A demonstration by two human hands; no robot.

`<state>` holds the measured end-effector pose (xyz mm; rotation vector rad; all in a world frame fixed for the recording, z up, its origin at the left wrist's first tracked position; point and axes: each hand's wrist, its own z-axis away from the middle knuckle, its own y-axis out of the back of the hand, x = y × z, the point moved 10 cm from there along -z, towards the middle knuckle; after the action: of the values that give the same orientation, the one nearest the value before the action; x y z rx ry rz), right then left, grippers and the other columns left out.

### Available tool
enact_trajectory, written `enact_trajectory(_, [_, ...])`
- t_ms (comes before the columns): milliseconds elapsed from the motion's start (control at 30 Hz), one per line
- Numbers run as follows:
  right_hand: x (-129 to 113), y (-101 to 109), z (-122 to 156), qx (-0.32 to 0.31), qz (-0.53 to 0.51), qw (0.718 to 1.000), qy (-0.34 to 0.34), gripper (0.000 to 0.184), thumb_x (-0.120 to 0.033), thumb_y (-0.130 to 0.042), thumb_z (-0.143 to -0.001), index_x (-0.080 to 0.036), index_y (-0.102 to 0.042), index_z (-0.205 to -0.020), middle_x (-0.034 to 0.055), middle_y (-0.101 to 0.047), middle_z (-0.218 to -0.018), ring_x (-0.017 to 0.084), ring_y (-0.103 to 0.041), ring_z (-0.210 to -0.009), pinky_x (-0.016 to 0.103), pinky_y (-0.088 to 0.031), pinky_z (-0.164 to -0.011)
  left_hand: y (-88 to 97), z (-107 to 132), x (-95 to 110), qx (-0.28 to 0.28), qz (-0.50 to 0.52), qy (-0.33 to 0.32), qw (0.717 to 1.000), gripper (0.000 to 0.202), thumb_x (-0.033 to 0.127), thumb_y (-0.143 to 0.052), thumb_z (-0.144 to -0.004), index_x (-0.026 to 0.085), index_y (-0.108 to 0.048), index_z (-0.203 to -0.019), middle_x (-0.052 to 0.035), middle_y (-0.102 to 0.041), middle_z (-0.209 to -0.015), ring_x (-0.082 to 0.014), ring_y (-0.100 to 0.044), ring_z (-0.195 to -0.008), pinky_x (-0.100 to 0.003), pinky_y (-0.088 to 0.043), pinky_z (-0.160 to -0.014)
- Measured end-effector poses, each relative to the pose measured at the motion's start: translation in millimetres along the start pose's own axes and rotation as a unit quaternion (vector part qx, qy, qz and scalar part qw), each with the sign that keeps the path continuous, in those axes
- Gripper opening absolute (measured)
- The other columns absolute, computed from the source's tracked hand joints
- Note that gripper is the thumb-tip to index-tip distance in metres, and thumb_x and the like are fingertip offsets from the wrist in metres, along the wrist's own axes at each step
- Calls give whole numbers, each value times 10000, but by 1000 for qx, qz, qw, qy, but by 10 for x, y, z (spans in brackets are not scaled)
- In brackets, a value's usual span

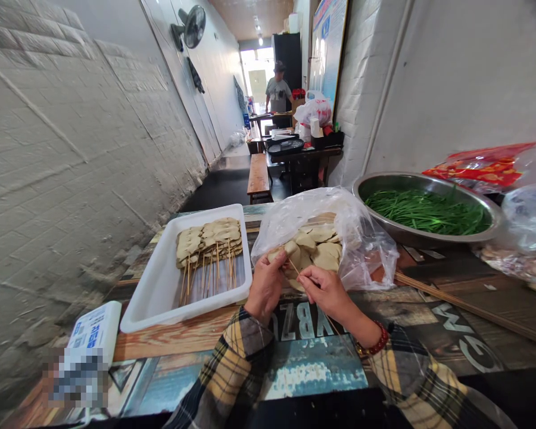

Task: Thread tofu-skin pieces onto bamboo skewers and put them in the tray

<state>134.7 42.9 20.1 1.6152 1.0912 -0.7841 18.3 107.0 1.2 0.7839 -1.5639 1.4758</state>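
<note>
My left hand (268, 283) pinches a flat beige slice (277, 255) at the near edge of an open clear plastic bag (361, 238). A thin wooden skewer (293, 266) runs from that slice into my right hand (324, 289), whose fingers are closed round it. More beige slices (324, 247) lie piled inside the bag, just beyond my hands. To the left stands a white plastic tray (136, 307). Skewered slices (209, 238) are stacked in it, their sticks pointing toward me. How far the skewer goes into the slice is hidden by my fingers.
A steel bowl (429, 239) of green chives stands at the right, beside plastic bags (531, 208). Long bare skewers (469, 307) lie on the table's right. A white box (96, 328) sits front left. Beyond are a bench (259, 174) and a person (279, 89).
</note>
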Motion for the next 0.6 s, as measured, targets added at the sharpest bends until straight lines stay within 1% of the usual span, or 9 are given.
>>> enact_trajectory(100, [1,0,5,3,8,1000,4,198,-255,-512,-898,-201,-604,-732,-74,-493,-417,112,-488,-408,212,-392,-482,6,1,8,9,-10,-12,1000,278,352,-800,-625,148,-643,-729,25,-586,-664,-71,-470,-570,-223,-368,-561])
enact_trajectory(300, [-15,15,10,8,31,999,10,215,-260,-485,-900,-205,-574,-712,-67,-478,-432,118,-482,-417,224,-373,-485,28,21,-38,28,-24,-1,999,293,340,-807,-609,143,-633,-739,35,-581,-647,-66,-462,-556,-214,-360,-552])
enact_trajectory(500, [-6,21,9,19,39,999,8,213,-261,-475,-902,-212,-553,-711,-62,-475,-442,126,-482,-426,234,-367,-495,-7,38,-80,21,-6,15,1000,293,323,-813,-610,146,-634,-760,32,-595,-660,-71,-477,-573,-209,-365,-555])
enact_trajectory(600, [-1,33,8,26,32,999,7,220,-270,-469,-905,-213,-549,-709,-61,-468,-446,125,-464,-421,235,-356,-484,-46,58,-109,15,1,26,1000,293,313,-822,-604,148,-622,-741,40,-585,-644,-66,-469,-558,-204,-362,-544])
